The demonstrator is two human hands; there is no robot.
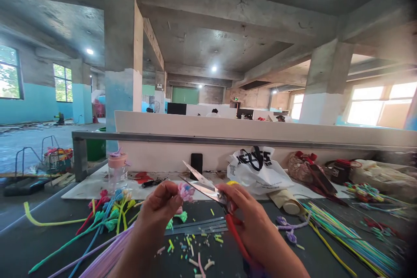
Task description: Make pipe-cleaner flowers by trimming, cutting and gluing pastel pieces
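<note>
Your left hand (159,208) pinches a fuzzy pink pipe-cleaner flower (186,191) at frame centre. Your right hand (250,221) grips red-handled scissors (208,191), their shiny steel blades parted beside it, above the dark table (32,247).

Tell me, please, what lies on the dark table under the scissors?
Under the scissors, a metal ruler and small cut scraps lie on the table. The hands cover what lies nearer.

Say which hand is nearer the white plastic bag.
Right. The right hand, holding scissors, sits just below the white plastic bag; the left hand is farther left.
</note>
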